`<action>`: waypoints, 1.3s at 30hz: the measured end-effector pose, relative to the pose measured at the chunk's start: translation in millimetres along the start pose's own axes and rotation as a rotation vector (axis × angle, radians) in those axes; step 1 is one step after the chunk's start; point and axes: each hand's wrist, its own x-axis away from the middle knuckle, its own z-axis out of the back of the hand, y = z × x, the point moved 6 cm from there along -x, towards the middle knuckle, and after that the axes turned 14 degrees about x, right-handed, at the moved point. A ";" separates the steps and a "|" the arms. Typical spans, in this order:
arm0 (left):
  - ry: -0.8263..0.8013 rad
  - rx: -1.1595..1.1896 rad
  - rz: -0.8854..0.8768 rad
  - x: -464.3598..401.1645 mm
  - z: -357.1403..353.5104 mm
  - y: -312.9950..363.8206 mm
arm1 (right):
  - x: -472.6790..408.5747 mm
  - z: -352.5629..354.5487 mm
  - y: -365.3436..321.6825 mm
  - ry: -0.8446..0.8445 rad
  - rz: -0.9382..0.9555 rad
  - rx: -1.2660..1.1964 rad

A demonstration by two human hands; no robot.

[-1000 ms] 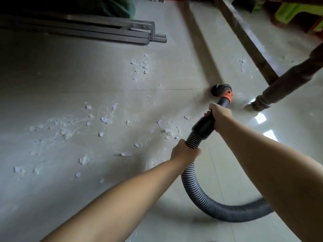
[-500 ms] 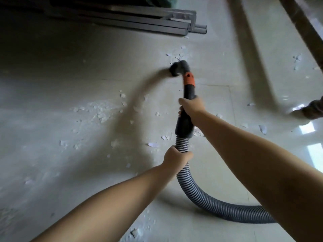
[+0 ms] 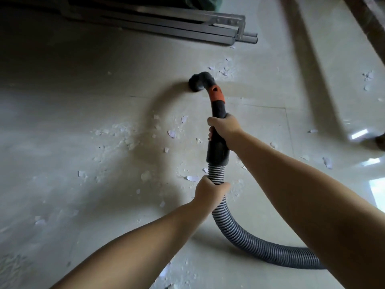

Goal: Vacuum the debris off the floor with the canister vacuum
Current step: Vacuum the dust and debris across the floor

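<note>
A black vacuum handle with an orange collar ends in a black nozzle that rests on the pale tiled floor. My right hand grips the handle in the middle. My left hand holds the ribbed grey hose just below the handle. The hose curves away to the lower right behind my right arm. White flakes and dust lie scattered left of the handle, with more debris just beyond the nozzle. The canister is out of view.
A folded grey metal frame lies on the floor at the top. A dark wooden beam crosses the top right corner. Small chips lie on the floor at the far right.
The nozzle has swept left across the floor, from near a furniture leg to the debris by the metal frame. My view turned left with it. Both hands kept their grip.
</note>
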 end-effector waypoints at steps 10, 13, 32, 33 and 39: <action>-0.130 -0.071 -0.022 -29.3 -29.6 48.8 | -32.7 86.7 20.2 0.340 -0.145 -0.315; 0.001 -0.061 -0.009 -30.5 -14.4 36.5 | -34.1 45.0 -0.5 0.173 -0.071 -0.238; -0.032 0.071 0.016 -59.3 -34.3 61.0 | -77.0 61.5 -18.0 0.205 -0.021 -0.229; 0.006 0.074 0.018 -57.1 -26.7 51.3 | -73.0 40.4 -23.7 0.129 0.010 -0.178; 0.068 0.075 0.039 -55.8 -18.0 35.1 | -66.5 -2.9 -32.1 -0.103 0.073 0.010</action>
